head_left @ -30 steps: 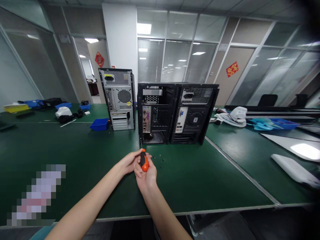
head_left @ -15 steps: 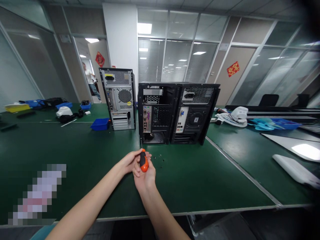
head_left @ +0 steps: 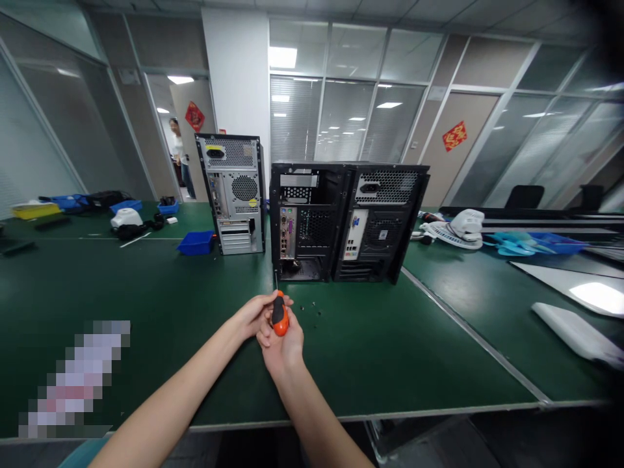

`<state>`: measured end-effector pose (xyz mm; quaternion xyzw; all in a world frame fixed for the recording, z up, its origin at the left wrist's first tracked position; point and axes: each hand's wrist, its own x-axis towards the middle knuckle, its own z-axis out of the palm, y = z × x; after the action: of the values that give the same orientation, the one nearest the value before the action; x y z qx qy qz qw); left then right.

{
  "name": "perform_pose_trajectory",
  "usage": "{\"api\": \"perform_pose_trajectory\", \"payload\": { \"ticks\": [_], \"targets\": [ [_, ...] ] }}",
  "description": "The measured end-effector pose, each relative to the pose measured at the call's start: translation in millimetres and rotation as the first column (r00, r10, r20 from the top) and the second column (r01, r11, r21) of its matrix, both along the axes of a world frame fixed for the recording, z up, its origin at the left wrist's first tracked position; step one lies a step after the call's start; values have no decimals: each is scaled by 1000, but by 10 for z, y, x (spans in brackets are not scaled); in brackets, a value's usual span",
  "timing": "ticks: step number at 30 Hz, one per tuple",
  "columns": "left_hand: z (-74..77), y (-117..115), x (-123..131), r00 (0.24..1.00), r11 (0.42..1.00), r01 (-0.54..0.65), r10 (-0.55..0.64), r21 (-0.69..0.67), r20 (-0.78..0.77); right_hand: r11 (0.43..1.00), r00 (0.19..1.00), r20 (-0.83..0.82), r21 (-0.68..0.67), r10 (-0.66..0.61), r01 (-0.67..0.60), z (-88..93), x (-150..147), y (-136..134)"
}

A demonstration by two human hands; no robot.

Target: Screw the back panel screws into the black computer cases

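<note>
An orange and black screwdriver points away from me, its thin shaft reaching the lower left corner of a black computer case. My right hand is closed around the handle from below. At the front of the handle, near the shaft, the fingers of my left hand are closed on it too. The case stands upright with its rear facing me, showing ports and an open bay. Several small dark screws lie on the green table, right of my hands.
A second computer tower stands left of the case, beside a blue tray. White fan parts and a blue bin lie at the right. A white panel rests near the right edge. A person stands in the far doorway.
Both hands and the screwdriver hold nearly the same place at the case corner, the handle turned slightly. In the doorway, the person has shifted posture.
</note>
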<state>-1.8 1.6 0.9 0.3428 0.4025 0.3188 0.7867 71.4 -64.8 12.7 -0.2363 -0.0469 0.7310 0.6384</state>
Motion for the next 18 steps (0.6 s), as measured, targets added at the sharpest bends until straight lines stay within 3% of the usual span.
{"api": "perform_pose_trajectory", "payload": {
  "ticks": [6, 10, 12, 14, 16, 18],
  "targets": [
    [51, -38, 54, 993, 997, -75, 74, 10, 93, 999, 976, 219, -24, -22, 28, -109, 70, -54],
    [30, -26, 52, 991, 996, -81, 78, 29, 107, 997, 845, 528, 43, -83, 71, -225, 244, -105],
    [33, -28, 49, 990, 996, -87, 83, 29, 110, 990, 674, 727, 126, -134, 60, -242, 364, -123],
    [44, -35, 51, 989, 995, -92, 87, 34, 117, 967, 402, 883, 255, -243, 22, -205, 491, -144],
    [49, -39, 52, 989, 995, -92, 86, 39, 124, 924, 109, 921, 380, -374, -37, -104, 608, -170],
    [36, -32, 50, 988, 995, -89, 84, 34, 128, 893, -130, 887, 423, -442, -151, 51, 698, -199]
  ]
}}
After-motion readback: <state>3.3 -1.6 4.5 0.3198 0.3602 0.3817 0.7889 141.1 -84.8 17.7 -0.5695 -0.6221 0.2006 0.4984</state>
